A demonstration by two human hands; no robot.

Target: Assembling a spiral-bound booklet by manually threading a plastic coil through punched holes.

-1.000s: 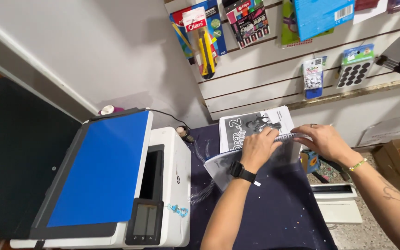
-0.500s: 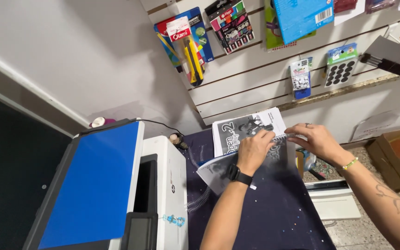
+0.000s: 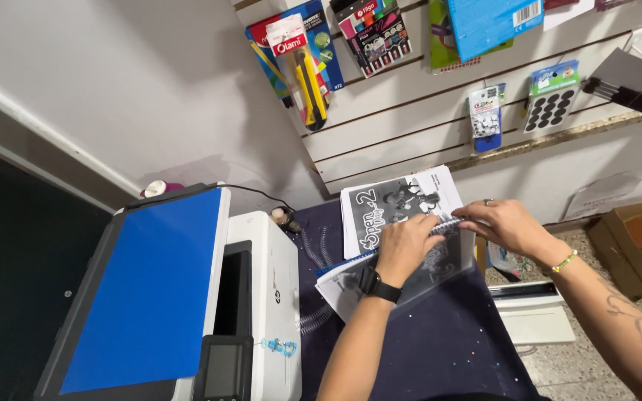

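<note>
1. Pressing down on a spiral-bound booklet (image 3: 399,238), the left hand (image 3: 404,249) lies flat with fingers spread over its grey cover, a black watch (image 3: 378,285) on the wrist; its grip is open and clasps nothing
2. The right hand (image 3: 507,225) pinches at the spiral binding (image 3: 447,224) along the fold, fingertips closed on the coil beside the left fingers; a beaded bracelet (image 3: 563,261) circles that wrist
3. The booklet lies open on the dark blue desk (image 3: 447,349), its printed black-and-white page toward the wall
4. Loose clear plastic coils (image 3: 317,315) rest on the desk between booklet and printer
5. A white printer (image 3: 261,297) with a blue lid (image 3: 154,289) stands to the left
6. Behind, a slat wall (image 3: 410,126) carries hanging stationery packs
7. A cardboard box (image 3: 637,241) sits far right, on the floor
</note>
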